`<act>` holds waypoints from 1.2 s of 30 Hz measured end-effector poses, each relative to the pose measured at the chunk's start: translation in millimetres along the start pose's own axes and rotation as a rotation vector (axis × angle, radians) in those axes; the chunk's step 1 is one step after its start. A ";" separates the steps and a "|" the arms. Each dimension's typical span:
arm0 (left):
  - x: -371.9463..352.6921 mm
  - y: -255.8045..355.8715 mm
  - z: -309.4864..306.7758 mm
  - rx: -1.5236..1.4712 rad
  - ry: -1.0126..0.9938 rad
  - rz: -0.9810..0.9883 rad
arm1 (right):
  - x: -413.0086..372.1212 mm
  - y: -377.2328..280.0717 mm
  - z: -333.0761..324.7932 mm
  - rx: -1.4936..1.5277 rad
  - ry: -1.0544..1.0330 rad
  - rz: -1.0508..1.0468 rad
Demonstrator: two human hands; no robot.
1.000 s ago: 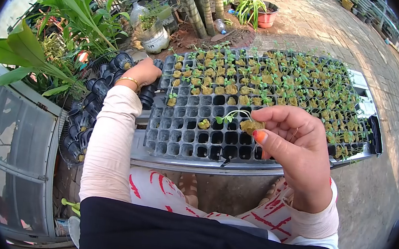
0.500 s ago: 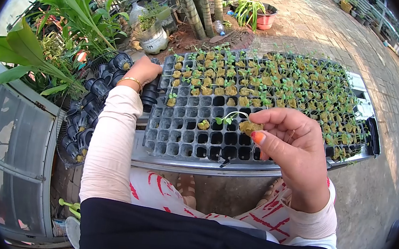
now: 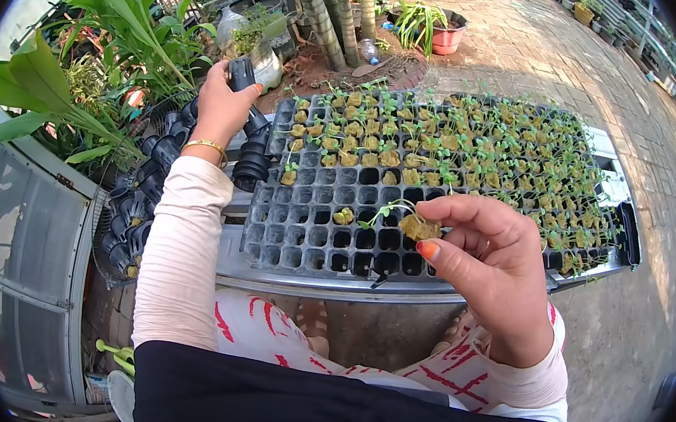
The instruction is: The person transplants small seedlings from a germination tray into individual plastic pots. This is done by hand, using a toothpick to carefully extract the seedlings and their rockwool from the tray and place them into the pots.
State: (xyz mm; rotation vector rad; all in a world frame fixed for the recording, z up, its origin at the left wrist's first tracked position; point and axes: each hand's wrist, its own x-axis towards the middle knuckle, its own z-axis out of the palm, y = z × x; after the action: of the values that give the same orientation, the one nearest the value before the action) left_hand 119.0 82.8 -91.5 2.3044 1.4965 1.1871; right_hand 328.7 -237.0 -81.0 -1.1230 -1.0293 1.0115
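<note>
Between thumb and fingers of my right hand is a seedling plug, a brownish block with a thin stem and small green leaves leaning left. It is held above the front of the black seedling tray, whose front-left cells hold almost no plugs. My left hand grips a small black net pot at the tray's left. Just below that hand, more black pots lie nested in a stack. A lone plug sits in a front cell.
A wire basket of black pots stands left of the metal table. Dense seedlings fill the tray's right and back. Behind are tree trunks and a red planter. A glazed metal frame borders the left.
My left hand has lifted up and back from the pot stack, now with a black net pot in it. The right hand keeps the seedling plug and has shifted slightly left and down.
</note>
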 end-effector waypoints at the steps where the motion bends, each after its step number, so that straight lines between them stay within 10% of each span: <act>1: -7.8 14.4 -8.9 -0.002 -0.001 -0.001 | -0.7 0.7 -0.3 -0.002 0.000 0.001; 11: -173.1 111.7 -65.6 -1.164 -0.621 -0.140 | -3.6 -4.8 0.5 -0.380 0.142 -0.421; 36: -206.8 102.8 -51.8 -1.183 -0.715 -0.114 | -2.1 4.5 17.9 -0.871 0.043 -0.898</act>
State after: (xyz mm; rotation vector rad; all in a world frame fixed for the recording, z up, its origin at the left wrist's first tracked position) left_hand 117.1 -152.7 -114.4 1.4798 0.4154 0.7214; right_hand 310.4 -234.7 -83.4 -1.1290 -1.7787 -0.2258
